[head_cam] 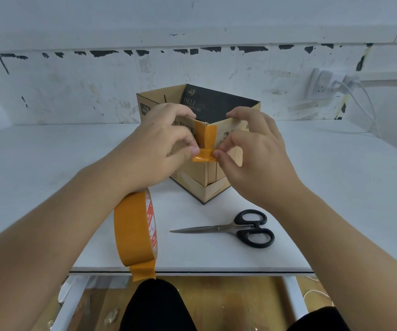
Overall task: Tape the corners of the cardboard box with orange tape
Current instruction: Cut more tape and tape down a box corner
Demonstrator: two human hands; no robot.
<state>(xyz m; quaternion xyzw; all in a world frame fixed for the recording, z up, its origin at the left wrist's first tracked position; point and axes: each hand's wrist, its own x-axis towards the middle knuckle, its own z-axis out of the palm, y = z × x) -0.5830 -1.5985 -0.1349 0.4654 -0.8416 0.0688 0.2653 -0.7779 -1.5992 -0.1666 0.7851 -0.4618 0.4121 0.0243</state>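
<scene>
An open cardboard box (198,180) stands on the white table (324,199) with one corner turned towards me. A strip of orange tape (207,144) runs down that corner from the rim; its lower end curls loose off the cardboard. My left hand (161,142) pinches the strip's left edge with thumb and forefinger. My right hand (252,149) pinches the right edge, other fingers resting on the box rim. The orange tape roll (134,231) hangs around my left wrist, a loose end dangling below the table edge.
Black-handled scissors (235,229) lie shut on the table in front of the box, blades pointing left. A dark printed sheet (219,103) lines the inside of the box. A wall socket with white cables (331,84) is at the back right. The table's front edge runs just below the roll.
</scene>
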